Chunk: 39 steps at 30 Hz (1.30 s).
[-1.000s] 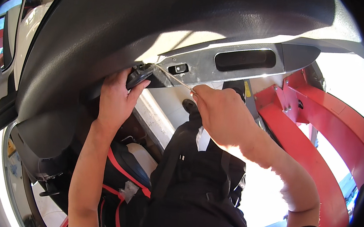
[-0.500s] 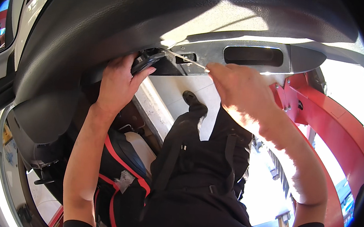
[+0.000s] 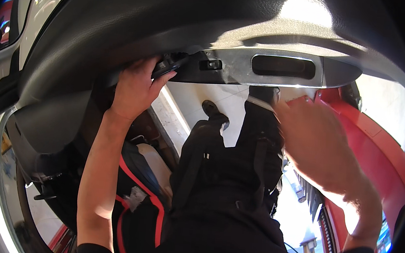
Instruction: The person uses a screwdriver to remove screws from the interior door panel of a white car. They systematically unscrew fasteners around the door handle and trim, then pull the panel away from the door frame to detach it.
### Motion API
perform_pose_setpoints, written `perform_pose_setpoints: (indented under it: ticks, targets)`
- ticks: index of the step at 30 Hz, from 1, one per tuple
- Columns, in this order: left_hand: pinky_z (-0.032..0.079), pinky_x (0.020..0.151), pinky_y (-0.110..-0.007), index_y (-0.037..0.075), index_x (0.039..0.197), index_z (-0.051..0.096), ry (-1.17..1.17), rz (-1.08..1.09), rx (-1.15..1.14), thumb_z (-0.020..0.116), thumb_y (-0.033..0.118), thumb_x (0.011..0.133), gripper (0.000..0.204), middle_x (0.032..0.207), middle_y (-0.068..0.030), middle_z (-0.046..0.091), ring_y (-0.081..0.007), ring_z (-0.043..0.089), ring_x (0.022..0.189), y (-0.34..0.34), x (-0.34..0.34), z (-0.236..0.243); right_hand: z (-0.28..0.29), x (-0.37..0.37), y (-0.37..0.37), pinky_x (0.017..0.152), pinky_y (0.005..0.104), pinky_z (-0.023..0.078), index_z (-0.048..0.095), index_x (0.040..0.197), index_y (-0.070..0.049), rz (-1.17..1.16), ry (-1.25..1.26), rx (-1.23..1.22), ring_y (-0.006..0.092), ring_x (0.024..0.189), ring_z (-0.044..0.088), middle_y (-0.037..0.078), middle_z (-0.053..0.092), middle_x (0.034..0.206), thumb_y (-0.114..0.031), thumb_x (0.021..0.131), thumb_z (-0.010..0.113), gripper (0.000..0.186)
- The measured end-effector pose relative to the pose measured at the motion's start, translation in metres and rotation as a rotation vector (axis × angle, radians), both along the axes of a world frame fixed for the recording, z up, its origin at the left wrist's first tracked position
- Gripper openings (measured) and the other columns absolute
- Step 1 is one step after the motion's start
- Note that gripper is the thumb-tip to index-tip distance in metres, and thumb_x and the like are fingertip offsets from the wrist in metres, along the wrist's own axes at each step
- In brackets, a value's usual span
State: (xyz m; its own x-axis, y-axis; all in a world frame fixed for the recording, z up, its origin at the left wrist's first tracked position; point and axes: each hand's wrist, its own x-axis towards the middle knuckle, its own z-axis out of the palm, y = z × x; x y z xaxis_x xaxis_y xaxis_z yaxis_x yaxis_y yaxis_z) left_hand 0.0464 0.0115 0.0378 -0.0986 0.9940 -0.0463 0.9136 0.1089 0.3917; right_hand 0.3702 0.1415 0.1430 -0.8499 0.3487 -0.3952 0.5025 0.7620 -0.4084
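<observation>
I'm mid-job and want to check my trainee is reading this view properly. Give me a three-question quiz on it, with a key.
1. Multiple choice: which hand holds the thin metal shaft?
A) left
B) right
C) neither

2. True or false: on the grey panel, the small switch sits to the left of the oblong recess.

3. Short answer: what does the left hand have between its thumb and fingers?

Key:
1. B; the right hand is blurred, but the shaft juts out from its fingers.
2. True.
3. A black curved piece, near the switch end of the panel.
</observation>
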Motion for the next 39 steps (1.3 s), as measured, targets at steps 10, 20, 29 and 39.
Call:
perform_pose_setpoints:
  ticks: [10,20,29,39]
  targets:
    - [0.054,0.081,-0.045,-0.001,0.111,0.069,0.023,0.015,0.036,0.08,0.028,0.087,0.039,0.099,-0.0215,0.071,-0.0399,0.069,0.091,0.004,0.009,0.004,-0.041,-0.004,-0.051,0.068,0.0486,0.054,0.056,0.119,-0.002,-0.373,0.142,-0.09,0.0395,0.077,0.069,0.018,0.066,0.087,-0.009,0.097,0.055,0.024]
    - [0.054,0.083,-0.046,0.001,0.115,0.068,0.031,-0.024,0.059,0.078,0.029,0.089,0.039,0.098,-0.0175,0.071,-0.039,0.068,0.091,0.003,0.007,0.003,-0.045,-0.057,-0.039,0.072,0.0513,0.057,0.061,0.105,0.002,-0.439,0.082,-0.126,0.0437,0.085,0.071,0.025,0.07,0.09,-0.005,0.092,0.056,0.015]
    - [0.055,0.087,-0.044,-0.001,0.118,0.067,-0.005,-0.064,0.115,0.081,0.029,0.088,0.045,0.105,-0.0211,0.071,-0.0405,0.068,0.097,0.004,0.001,-0.001,-0.033,-0.059,-0.028,0.073,0.0532,0.057,0.061,0.104,0.003,-0.409,-0.015,-0.162,0.0455,0.083,0.07,0.025,0.07,0.086,-0.004,0.094,0.052,0.016]
    - [0.054,0.09,-0.045,-0.001,0.121,0.066,-0.064,-0.073,0.095,0.08,0.026,0.088,0.045,0.108,-0.0202,0.071,-0.0407,0.067,0.101,0.001,-0.002,0.003,-0.047,-0.055,-0.078,0.07,0.0533,0.052,0.061,0.121,-0.002,-0.565,0.057,-0.154,0.0447,0.081,0.066,0.021,0.067,0.083,-0.012,0.101,0.056,0.023]
